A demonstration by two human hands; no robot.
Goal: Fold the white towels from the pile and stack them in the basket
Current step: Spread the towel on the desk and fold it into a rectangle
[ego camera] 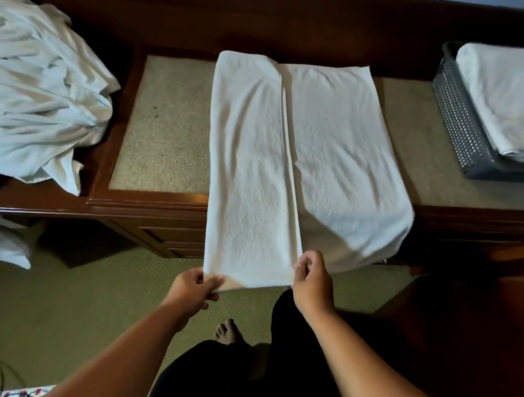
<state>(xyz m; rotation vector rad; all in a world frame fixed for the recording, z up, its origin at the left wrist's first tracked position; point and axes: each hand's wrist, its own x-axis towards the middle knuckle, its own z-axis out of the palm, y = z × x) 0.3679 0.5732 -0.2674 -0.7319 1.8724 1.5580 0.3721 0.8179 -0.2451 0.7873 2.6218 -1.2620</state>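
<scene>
Desk (166, 120): dark wood, speckled inlay top.
Towel (338, 148): white, lies lengthwise across middle of desk, near end hangs past front edge; left strip folded over toward centre, its edge runs down the middle.
Left hand (196, 287): pinches near left corner of folded strip, thumb on top, fingers under.
Right hand (312, 280): pinches near right corner of same strip at the central edge, fingers curled.
Pile (36, 83): crumpled white towels, far left of desk, spills over left end toward floor.
Basket (454, 120): grey, perforated, right end of desk, well apart from spread towel.
Folded towels (513, 100): stacked in basket, rise above rim.
Floor (54, 307): green carpet; bare foot (227, 331) shows between forearms.
</scene>
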